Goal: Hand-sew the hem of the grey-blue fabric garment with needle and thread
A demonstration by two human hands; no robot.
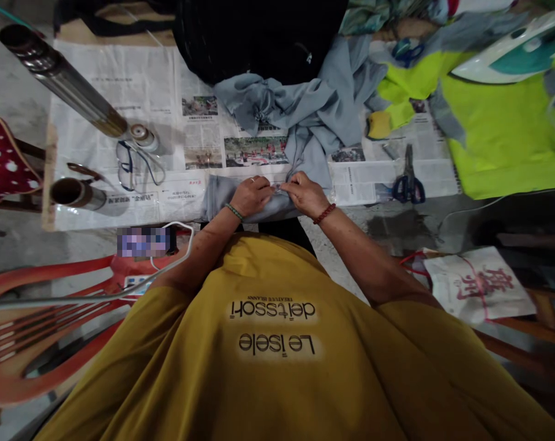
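Note:
A long piece of grey cloth (312,113) lies bunched over the newspaper, and its near end stretches along the table edge in front of me. My left hand (253,196) is closed on this near end, fingertips pinching a fold. Close beside it, my right hand (306,193) is also closed, with thumb and forefinger pinched at the same spot of the cloth. A small pale glint shows between the two sets of fingertips, too fine to name. Dark-handled scissors (409,177) lie apart from my right hand, on the newspaper.
Left on the table stand a steel flask (75,89), a metal cup (78,194) and glasses (125,165). A black bag (259,40) sits at the back. Rightward are a yellow sponge-like piece (379,125), neon-yellow fabric (498,135) and an iron (511,52). A red chair (52,275) stands left.

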